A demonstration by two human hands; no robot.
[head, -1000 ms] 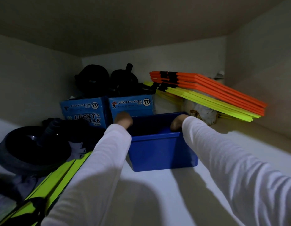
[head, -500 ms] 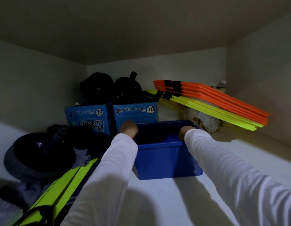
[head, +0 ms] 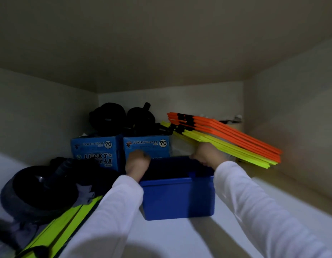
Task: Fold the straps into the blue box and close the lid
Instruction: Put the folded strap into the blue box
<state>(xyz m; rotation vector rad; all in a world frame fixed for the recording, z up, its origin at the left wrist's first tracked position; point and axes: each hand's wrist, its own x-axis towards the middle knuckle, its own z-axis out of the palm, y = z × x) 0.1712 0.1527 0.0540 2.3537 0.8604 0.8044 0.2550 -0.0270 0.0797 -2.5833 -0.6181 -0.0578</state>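
Blue plastic box [head: 177, 198] stands near the middle of the shelf [head: 180, 239], just in front of two blue Lucky Star cartons [head: 120, 148]. Both my arms reach to its far rim. My left hand [head: 137, 163] is curled at the back left corner and my right hand [head: 208, 155] at the back right corner, but I cannot tell what the fingers hold, because the inside is dark. Straps and lid I cannot make out. I judge the box stiff and light, easy to slide, so I should hold it by its walls. Straps would be soft and springy; I would press them down before closing.
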